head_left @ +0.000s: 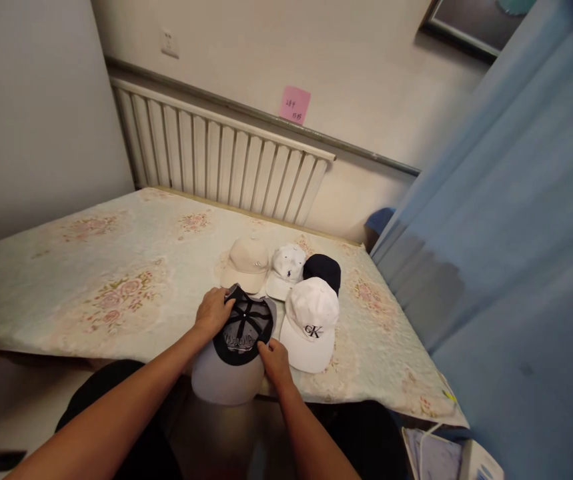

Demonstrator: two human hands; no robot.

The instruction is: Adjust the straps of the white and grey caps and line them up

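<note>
Four caps rest on the cloth with no hand on them, while a fifth is not yet down; judging by this, the four look settled and the handling of the fifth unfinished. That one, a grey cap with a black-trimmed inside (240, 352), is held at the near edge, its hollow underside turned up and its brim jutting past the edge; whether it touches the cloth cannot be told.

The person's left hand (211, 312) grasps its far left rim, and the right hand (275, 363) pinches the inner band on the right, thumb inside.

Beyond it sits a beige cloth cap (247, 260), with a white cap bearing a small dark emblem (287, 265) just to its right. Farther right, a plain dark cap (323, 268) is partly hidden behind a white cap with black letters (311, 317), the nearest of the four. All four stand crown up.

The pale cloth with pink floral clusters (66, 280) covers the broad surface. On the far side are a white ribbed radiator (216, 160) and a pink paper note (295, 105); a light-blue curtain (491, 233) hangs at the right.
</note>
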